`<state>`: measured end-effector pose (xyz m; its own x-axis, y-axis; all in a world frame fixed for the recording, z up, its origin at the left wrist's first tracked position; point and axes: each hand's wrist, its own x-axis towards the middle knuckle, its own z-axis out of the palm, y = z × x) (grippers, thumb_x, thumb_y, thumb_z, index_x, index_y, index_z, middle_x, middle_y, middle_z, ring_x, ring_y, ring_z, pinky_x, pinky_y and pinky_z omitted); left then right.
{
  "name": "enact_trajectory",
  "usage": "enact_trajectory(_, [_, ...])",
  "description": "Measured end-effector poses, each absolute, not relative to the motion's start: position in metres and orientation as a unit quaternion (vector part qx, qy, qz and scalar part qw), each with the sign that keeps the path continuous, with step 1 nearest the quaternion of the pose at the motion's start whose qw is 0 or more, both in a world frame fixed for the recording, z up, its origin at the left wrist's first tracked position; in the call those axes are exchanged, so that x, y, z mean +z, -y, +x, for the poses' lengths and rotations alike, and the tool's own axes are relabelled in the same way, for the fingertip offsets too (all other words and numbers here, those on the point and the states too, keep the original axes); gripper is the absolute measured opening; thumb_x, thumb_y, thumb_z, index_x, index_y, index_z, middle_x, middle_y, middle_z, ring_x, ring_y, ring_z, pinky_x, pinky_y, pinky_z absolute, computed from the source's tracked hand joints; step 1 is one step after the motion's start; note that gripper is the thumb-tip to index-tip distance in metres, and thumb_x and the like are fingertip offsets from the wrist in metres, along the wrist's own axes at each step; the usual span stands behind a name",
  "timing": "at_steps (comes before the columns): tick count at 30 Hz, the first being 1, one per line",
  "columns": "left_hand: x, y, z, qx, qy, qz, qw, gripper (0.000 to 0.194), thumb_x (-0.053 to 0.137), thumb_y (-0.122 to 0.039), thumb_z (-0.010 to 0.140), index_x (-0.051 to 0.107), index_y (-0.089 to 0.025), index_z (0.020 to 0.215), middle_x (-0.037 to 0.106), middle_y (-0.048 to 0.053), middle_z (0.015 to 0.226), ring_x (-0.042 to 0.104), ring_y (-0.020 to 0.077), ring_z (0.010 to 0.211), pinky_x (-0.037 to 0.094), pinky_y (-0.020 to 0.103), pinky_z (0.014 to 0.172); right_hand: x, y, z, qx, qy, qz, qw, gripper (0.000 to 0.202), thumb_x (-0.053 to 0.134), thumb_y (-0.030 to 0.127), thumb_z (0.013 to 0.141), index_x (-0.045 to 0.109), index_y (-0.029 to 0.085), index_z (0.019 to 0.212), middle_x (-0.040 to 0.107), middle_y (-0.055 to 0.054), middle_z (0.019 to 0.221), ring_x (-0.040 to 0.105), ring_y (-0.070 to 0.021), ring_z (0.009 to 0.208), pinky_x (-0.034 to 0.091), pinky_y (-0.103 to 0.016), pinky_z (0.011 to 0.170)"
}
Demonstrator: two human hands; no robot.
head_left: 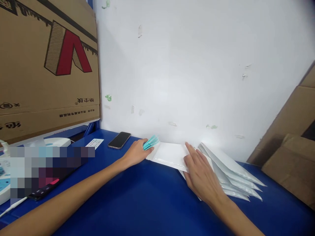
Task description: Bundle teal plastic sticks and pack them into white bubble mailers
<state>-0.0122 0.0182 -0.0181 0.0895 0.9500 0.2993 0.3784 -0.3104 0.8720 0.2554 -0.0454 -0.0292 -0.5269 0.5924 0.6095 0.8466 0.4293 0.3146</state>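
My left hand (137,152) is closed on a bundle of thin teal sticks (151,142), their far ends fanning out past my fingers. Just under that bundle is the left end of a white padded envelope (171,153), lying flat near the wall. My right hand (199,170) grips the envelope's right end, index finger stretched across the top and other fingers bent; the thumb is partly hidden. Beside and beneath my right hand, a fanned stack of more white envelopes (236,173) rests on the blue table (137,203).
A smartphone (119,140) lies left of my left hand, near a small printed card (95,143). A dark power strip (41,191) and a white round object (61,142) are at far left. Cardboard boxes (29,65) flank both sides; a white wall (172,72) stands behind.
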Motion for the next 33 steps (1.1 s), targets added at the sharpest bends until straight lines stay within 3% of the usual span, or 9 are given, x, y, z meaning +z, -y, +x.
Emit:
enact_trajectory(3, [-0.019, -0.019, -0.013, 0.431, -0.499, 0.653, 0.373, 0.031, 0.072, -0.046, 0.073, 0.058, -0.018, 0.072, 0.052, -0.001, 0.06, 0.045, 0.0134, 0.053, 0.025, 0.023, 0.046, -0.029, 0.047, 0.254, -0.306, 0.818, -0.442, 0.204, 0.019, 0.047, 0.01, 0.085, 0.051, 0.012, 0.104, 0.033, -0.027, 0.153, 0.034, -0.0358, 0.142, 0.034, -0.054, 0.113])
enact_trajectory(6, [-0.02, -0.019, -0.013, 0.397, -0.48, 0.635, 0.458, 0.038, 0.07, -0.053, 0.074, 0.05, -0.021, 0.067, 0.035, -0.008, 0.048, 0.026, 0.0081, 0.039, 0.017, 0.023, 0.039, -0.026, 0.05, 0.253, -0.293, 0.822, -0.445, 0.204, 0.018, 0.049, 0.012, 0.085, 0.053, 0.013, 0.103, 0.032, -0.024, 0.155, 0.03, -0.0358, 0.144, 0.028, -0.056, 0.116])
enact_trajectory(9, [-0.02, -0.02, -0.013, 0.407, -0.449, 0.613, 0.507, 0.04, 0.069, -0.054, 0.076, 0.046, -0.022, 0.069, 0.028, -0.011, 0.046, 0.018, 0.0057, 0.037, 0.014, 0.022, 0.037, -0.02, 0.057, 0.254, -0.255, 0.838, -0.439, 0.2, 0.031, 0.053, 0.029, 0.089, 0.054, 0.017, 0.118, 0.027, -0.017, 0.159, 0.024, -0.037, 0.146, 0.026, -0.062, 0.115])
enact_trajectory(12, [-0.019, -0.02, -0.012, 0.427, -0.428, 0.598, 0.526, 0.041, 0.071, -0.051, 0.077, 0.043, -0.022, 0.069, 0.027, -0.012, 0.044, 0.017, 0.0043, 0.037, 0.012, 0.021, 0.037, -0.013, 0.064, 0.254, -0.215, 0.853, -0.433, 0.199, 0.064, 0.052, 0.054, 0.092, 0.035, 0.027, 0.147, 0.019, -0.011, 0.163, 0.022, -0.0368, 0.147, 0.032, -0.065, 0.111])
enact_trajectory(14, [-0.017, -0.017, -0.01, 0.429, -0.419, 0.595, 0.534, 0.041, 0.073, -0.049, 0.076, 0.044, -0.021, 0.069, 0.027, -0.012, 0.044, 0.017, 0.0038, 0.037, 0.011, 0.021, 0.037, -0.009, 0.067, 0.253, -0.204, 0.854, -0.435, 0.201, 0.072, 0.05, 0.059, 0.092, 0.024, 0.031, 0.153, 0.015, -0.009, 0.164, 0.021, -0.036, 0.147, 0.034, -0.064, 0.11])
enact_trajectory(19, [-0.01, 0.004, 0.003, 0.41, -0.388, 0.599, 0.568, 0.038, 0.073, -0.049, 0.077, 0.049, -0.02, 0.075, 0.031, -0.011, 0.047, 0.017, 0.0033, 0.038, 0.008, 0.021, 0.036, -0.004, 0.072, 0.243, -0.206, 0.867, -0.407, 0.202, 0.076, 0.053, 0.062, 0.09, 0.024, 0.034, 0.154, 0.014, -0.009, 0.164, 0.021, -0.0376, 0.147, 0.033, -0.064, 0.111])
enact_trajectory(23, [-0.005, 0.02, 0.014, 0.402, -0.387, 0.596, 0.578, 0.037, 0.074, -0.049, 0.076, 0.05, -0.02, 0.08, 0.033, -0.011, 0.049, 0.018, 0.0036, 0.038, 0.01, 0.021, 0.037, -0.001, 0.075, 0.236, -0.194, 0.876, -0.395, 0.197, 0.083, 0.059, 0.063, 0.085, 0.022, 0.036, 0.155, 0.017, -0.01, 0.163, 0.029, -0.0389, 0.143, 0.038, -0.063, 0.107])
enact_trajectory(30, [-0.008, 0.021, 0.018, 0.388, -0.385, 0.611, 0.573, 0.035, 0.073, -0.048, 0.078, 0.055, -0.019, 0.084, 0.033, -0.011, 0.048, 0.019, 0.0044, 0.039, 0.011, 0.021, 0.037, 0.003, 0.081, 0.236, -0.174, 0.87, -0.409, 0.213, 0.059, 0.059, 0.051, 0.089, 0.046, 0.029, 0.142, 0.035, -0.01, 0.155, 0.042, -0.0336, 0.133, 0.041, -0.054, 0.105])
enact_trajectory(33, [-0.011, 0.018, 0.017, 0.378, -0.39, 0.623, 0.564, 0.035, 0.072, -0.049, 0.078, 0.055, -0.019, 0.084, 0.036, -0.01, 0.051, 0.023, 0.005, 0.04, 0.013, 0.021, 0.038, 0.003, 0.083, 0.237, -0.169, 0.87, -0.407, 0.22, 0.054, 0.058, 0.048, 0.09, 0.048, 0.031, 0.14, 0.039, -0.01, 0.151, 0.045, -0.0332, 0.128, 0.044, -0.054, 0.1])
